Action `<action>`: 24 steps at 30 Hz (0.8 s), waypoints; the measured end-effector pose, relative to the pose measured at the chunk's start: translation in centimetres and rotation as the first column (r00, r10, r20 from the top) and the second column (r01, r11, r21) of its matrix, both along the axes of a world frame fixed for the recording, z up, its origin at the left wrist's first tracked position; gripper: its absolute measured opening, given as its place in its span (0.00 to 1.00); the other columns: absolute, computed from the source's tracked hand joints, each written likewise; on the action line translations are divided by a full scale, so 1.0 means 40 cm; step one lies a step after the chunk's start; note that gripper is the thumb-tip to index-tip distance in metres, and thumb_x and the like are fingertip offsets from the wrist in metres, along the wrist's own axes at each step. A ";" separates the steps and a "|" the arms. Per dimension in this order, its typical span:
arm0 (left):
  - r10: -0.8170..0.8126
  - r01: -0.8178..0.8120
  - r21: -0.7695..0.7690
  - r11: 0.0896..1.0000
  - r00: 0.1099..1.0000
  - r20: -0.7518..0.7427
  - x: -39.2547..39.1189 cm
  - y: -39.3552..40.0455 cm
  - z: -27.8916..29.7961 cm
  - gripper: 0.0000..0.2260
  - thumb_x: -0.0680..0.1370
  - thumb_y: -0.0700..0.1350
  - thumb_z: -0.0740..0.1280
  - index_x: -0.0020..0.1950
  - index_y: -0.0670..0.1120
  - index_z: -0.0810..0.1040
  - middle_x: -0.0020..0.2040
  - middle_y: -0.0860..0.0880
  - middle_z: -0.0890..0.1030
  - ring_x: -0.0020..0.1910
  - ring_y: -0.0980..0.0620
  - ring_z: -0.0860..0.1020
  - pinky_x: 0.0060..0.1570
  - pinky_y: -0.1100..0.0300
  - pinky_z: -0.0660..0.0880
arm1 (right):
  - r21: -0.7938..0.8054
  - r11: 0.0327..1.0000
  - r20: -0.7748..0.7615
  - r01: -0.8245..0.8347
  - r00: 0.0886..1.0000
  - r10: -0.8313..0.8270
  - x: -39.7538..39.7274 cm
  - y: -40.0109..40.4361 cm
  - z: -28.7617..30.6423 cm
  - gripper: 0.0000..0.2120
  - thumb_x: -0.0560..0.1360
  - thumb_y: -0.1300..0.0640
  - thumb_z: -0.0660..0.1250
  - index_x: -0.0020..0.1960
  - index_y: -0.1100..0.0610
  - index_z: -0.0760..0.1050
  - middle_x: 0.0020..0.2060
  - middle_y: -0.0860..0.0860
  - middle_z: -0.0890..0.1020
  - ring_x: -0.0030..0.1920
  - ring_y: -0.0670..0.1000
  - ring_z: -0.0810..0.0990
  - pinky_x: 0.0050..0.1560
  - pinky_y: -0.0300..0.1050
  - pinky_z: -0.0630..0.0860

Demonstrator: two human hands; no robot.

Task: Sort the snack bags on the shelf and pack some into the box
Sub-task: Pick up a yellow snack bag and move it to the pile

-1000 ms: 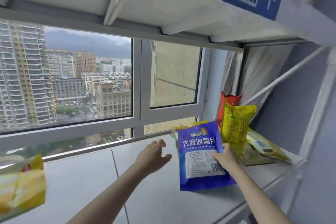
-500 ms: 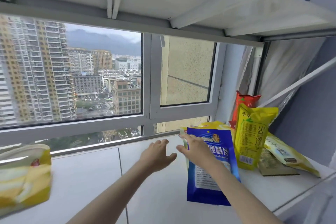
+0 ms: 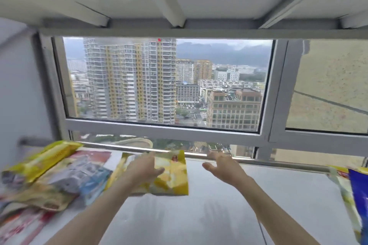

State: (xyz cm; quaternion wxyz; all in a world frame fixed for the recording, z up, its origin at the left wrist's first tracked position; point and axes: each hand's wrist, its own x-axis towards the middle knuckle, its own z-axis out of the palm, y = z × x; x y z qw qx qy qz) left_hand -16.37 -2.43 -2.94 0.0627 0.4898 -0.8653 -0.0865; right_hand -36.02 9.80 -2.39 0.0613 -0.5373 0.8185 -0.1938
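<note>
Under the left hand [image 3: 144, 169] lies a glossy yellow snack bag with pale picture panels [image 3: 169, 177], flat on the white shelf board [image 3: 219, 205] and close to the back rail. That hand reaches over the bag's left half with its fingers stretched forward and its thumb spread to the right; whether the palm actually touches the film I cannot tell (the view is blurred there), and no finger curls round an edge.

Just right of the bag, apart from it, the right hand [image 3: 223, 167] hovers over bare board with fingers straight and thumb spread toward the left hand. It holds nothing.

Left of the left hand sits a loose heap of packets: a long yellow plastic bag [image 3: 39, 161] tilted on top toward the rear, a white and blue printed packet [image 3: 79, 175] beneath it, a tan and gold foil bag [image 3: 39, 199] nearer the front, and a red and white packet [image 3: 18, 226] at the shelf's front corner. All are smeared by motion, so their print is unreadable.

Far to the right of the right hand, at the picture's edge, a deep blue snack bag [image 3: 358, 195] overlaps a yellow and white bag [image 3: 344, 187].

Beyond both hands runs a grey metal back rail [image 3: 258, 162], then a grey-framed window [image 3: 165, 128] with tower blocks outside.
</note>
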 end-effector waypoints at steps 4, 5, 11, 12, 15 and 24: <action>0.069 -0.071 0.022 0.997 0.995 0.072 0.133 -0.068 -0.032 0.32 0.75 0.59 0.61 0.74 0.43 0.57 0.71 0.42 0.67 0.69 0.42 0.66 0.68 0.51 0.65 | 0.065 0.996 0.057 -0.054 0.997 0.050 0.076 -0.090 -0.028 0.23 0.76 0.45 0.60 0.67 0.55 0.68 0.66 0.53 0.73 0.67 0.53 0.70 0.65 0.48 0.68; 0.062 -0.066 0.036 0.997 0.994 0.092 0.154 -0.076 -0.037 0.33 0.75 0.60 0.61 0.74 0.44 0.56 0.71 0.43 0.67 0.69 0.43 0.66 0.68 0.52 0.65 | 0.083 0.995 0.069 -0.061 0.996 0.056 0.090 -0.107 -0.034 0.23 0.76 0.45 0.60 0.66 0.55 0.68 0.65 0.53 0.74 0.66 0.53 0.71 0.64 0.48 0.68; 0.035 -0.041 0.116 0.992 0.998 0.058 0.190 -0.121 -0.060 0.34 0.75 0.60 0.61 0.75 0.46 0.54 0.72 0.44 0.65 0.70 0.46 0.67 0.67 0.53 0.66 | 0.165 0.986 0.117 -0.012 0.993 -0.007 0.133 -0.171 -0.070 0.21 0.76 0.47 0.59 0.64 0.58 0.68 0.62 0.54 0.75 0.63 0.54 0.73 0.60 0.47 0.70; 0.047 -0.052 0.146 0.988 0.998 0.038 0.186 -0.127 -0.064 0.34 0.75 0.60 0.61 0.75 0.46 0.55 0.71 0.44 0.66 0.69 0.46 0.67 0.67 0.54 0.66 | 0.173 0.984 0.123 0.028 0.991 -0.050 0.134 -0.178 -0.077 0.21 0.76 0.47 0.59 0.64 0.58 0.68 0.62 0.54 0.75 0.63 0.55 0.72 0.59 0.47 0.70; 0.095 -0.085 0.224 0.971 0.995 -0.034 0.173 -0.146 -0.085 0.34 0.75 0.60 0.62 0.74 0.44 0.57 0.70 0.43 0.68 0.69 0.45 0.68 0.65 0.54 0.67 | 0.209 0.970 0.136 0.121 0.979 -0.151 0.132 -0.187 -0.098 0.21 0.76 0.48 0.57 0.63 0.59 0.67 0.61 0.56 0.76 0.64 0.57 0.70 0.55 0.46 0.69; -0.027 0.027 0.122 0.992 1.000 -0.004 0.156 -0.189 -0.103 0.38 0.72 0.64 0.62 0.75 0.45 0.55 0.75 0.47 0.61 0.73 0.46 0.61 0.72 0.51 0.62 | 0.040 0.995 0.195 0.091 0.976 -0.097 0.153 -0.176 -0.114 0.13 0.76 0.52 0.59 0.56 0.57 0.74 0.56 0.55 0.79 0.56 0.53 0.76 0.57 0.44 0.73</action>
